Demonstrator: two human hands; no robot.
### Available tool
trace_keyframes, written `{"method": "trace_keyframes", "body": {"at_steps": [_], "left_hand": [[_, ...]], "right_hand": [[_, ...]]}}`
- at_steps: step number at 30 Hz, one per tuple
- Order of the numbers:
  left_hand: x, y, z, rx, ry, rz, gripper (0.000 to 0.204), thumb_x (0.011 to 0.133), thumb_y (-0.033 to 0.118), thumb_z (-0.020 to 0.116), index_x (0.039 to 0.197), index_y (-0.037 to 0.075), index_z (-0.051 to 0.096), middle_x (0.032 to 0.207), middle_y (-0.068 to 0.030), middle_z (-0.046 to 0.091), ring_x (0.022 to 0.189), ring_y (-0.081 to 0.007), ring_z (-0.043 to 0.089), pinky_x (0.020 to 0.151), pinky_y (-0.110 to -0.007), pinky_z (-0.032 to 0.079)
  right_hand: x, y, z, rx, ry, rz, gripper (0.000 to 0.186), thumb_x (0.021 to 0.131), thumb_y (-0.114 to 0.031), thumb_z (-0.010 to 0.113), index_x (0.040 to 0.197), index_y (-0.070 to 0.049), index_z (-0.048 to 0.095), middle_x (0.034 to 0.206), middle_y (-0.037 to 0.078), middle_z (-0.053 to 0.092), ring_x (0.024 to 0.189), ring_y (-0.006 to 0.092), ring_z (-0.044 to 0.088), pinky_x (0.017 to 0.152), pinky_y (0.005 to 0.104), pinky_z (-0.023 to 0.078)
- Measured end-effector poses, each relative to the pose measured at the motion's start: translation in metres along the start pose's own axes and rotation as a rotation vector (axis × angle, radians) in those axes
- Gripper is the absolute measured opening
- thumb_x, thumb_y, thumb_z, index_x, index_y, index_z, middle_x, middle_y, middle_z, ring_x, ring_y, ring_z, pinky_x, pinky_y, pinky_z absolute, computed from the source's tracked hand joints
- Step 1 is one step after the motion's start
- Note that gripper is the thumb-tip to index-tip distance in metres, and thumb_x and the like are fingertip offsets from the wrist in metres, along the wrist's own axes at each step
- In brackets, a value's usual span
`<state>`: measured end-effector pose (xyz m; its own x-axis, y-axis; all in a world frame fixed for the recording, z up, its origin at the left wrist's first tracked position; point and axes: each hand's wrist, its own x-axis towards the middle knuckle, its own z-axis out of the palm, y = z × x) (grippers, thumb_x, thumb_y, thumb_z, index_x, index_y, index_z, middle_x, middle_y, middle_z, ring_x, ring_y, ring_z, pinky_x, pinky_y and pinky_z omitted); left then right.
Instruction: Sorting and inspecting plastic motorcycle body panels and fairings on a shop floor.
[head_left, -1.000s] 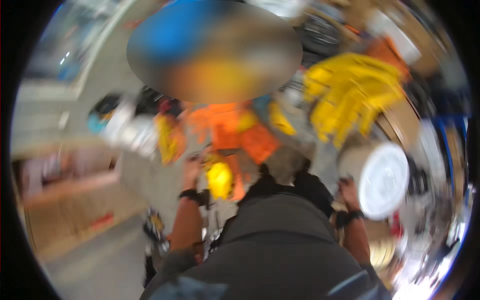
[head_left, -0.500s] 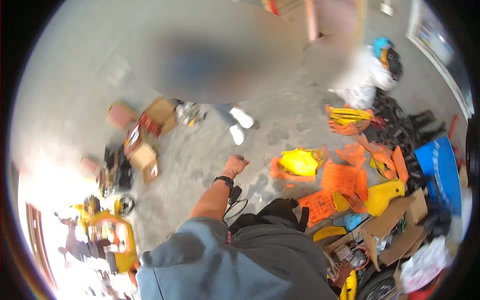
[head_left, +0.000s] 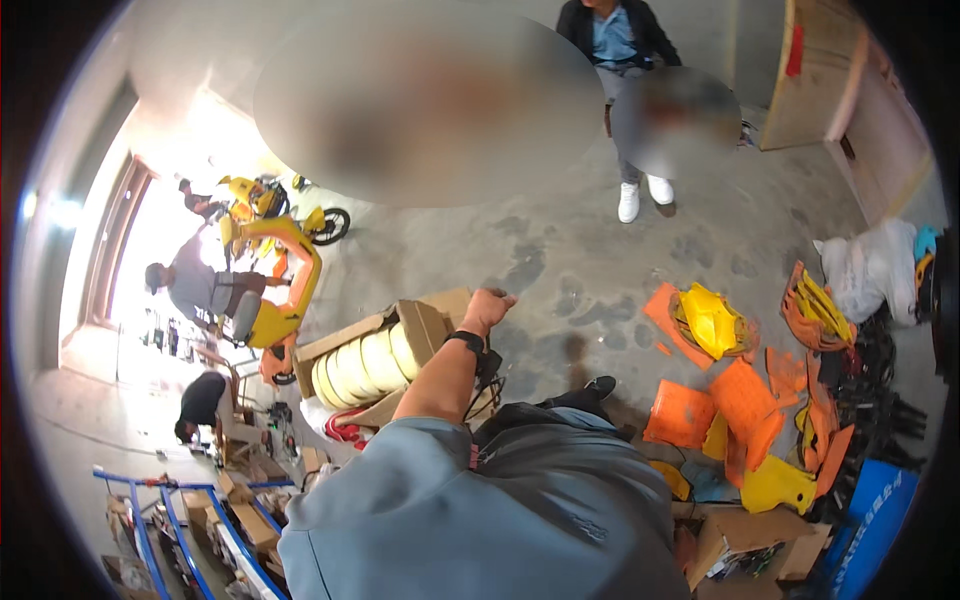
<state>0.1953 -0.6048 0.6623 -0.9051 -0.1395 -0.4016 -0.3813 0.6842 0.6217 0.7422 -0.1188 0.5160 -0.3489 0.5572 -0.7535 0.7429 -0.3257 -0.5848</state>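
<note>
My left hand (head_left: 488, 310) hangs over the concrete floor, its fingers loosely curled with nothing seen in them. A dark watch (head_left: 466, 341) is on that wrist, and a black cord hangs beside it. Left of this forearm stands an open cardboard box (head_left: 436, 336) holding several pale yellow rolls (head_left: 368, 365); the hand appears apart from it. Of my right hand (head_left: 685, 548), only a sliver of skin shows beside my grey shirt; its fingers are hidden. Near it is an open carton (head_left: 735, 535) with small parts.
Orange panels (head_left: 680, 412) and yellow covers (head_left: 712, 318) lie at right, beside a blue board (head_left: 875, 530). Blue metal racking (head_left: 180, 520) stands lower left. A yellow scooter (head_left: 275, 310) and several people are at left. Another person (head_left: 625, 110) stands ahead.
The view has swung left: the panels and the standing person appear farther right, and the box of rolls and blue racking have come in. My left hand stays loosely curled.
</note>
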Motion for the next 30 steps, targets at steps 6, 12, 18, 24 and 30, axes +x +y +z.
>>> {"method": "trace_keyframes", "body": {"at_steps": [6,12,18,24,30], "left_hand": [[0.002,-0.007,-0.005,0.032,0.043,-0.009,0.053,0.079,0.036,0.072,0.112,-0.005,0.065,0.110,-0.0257,0.066,0.108,-0.0348,0.063,0.095,-0.037,0.047],[0.014,-0.036,-0.012,0.036,0.040,-0.060,0.054,0.081,0.035,0.071,0.111,-0.009,0.064,0.106,-0.0242,0.067,0.103,-0.0315,0.064,0.090,-0.036,0.049],[0.024,-0.043,-0.005,0.107,0.031,-0.073,0.049,0.080,0.036,0.071,0.110,-0.003,0.067,0.106,-0.0238,0.067,0.104,-0.0354,0.064,0.091,-0.037,0.049],[0.040,-0.025,0.000,0.140,-0.117,0.018,0.043,0.083,0.036,0.066,0.105,-0.002,0.068,0.089,-0.0151,0.070,0.081,-0.0224,0.065,0.073,-0.036,0.051],[0.060,0.001,0.013,0.065,-0.285,-0.102,0.042,0.085,0.024,0.067,0.114,-0.005,0.062,0.079,-0.0062,0.067,0.066,-0.0112,0.061,0.053,-0.024,0.046]], "right_hand": [[0.012,-0.061,0.018,-0.139,-0.039,-0.113,0.012,0.090,-0.014,0.052,0.083,-0.004,0.052,0.075,0.009,0.052,0.069,0.0207,0.055,0.060,0.0342,0.045],[0.029,-0.100,0.023,-0.425,-0.051,-0.425,0.019,0.091,-0.012,0.051,0.074,-0.006,0.047,0.063,0.004,0.047,0.060,0.0151,0.051,0.053,0.0317,0.042],[0.016,-0.126,0.025,0.297,-0.184,-0.041,0.013,0.090,-0.010,0.055,0.078,-0.006,0.051,0.062,0.002,0.044,0.057,0.0128,0.046,0.051,0.0311,0.039],[-0.005,-0.120,0.034,-0.292,0.064,-0.081,0.017,0.083,-0.021,0.062,0.076,-0.006,0.062,0.067,0.000,0.057,0.057,0.0108,0.051,0.052,0.0270,0.041],[-0.011,-0.103,0.035,-0.407,0.112,-0.086,0.040,0.083,-0.027,0.061,0.111,0.001,0.066,0.103,0.020,0.068,0.101,0.0361,0.063,0.089,0.0424,0.048]]}}
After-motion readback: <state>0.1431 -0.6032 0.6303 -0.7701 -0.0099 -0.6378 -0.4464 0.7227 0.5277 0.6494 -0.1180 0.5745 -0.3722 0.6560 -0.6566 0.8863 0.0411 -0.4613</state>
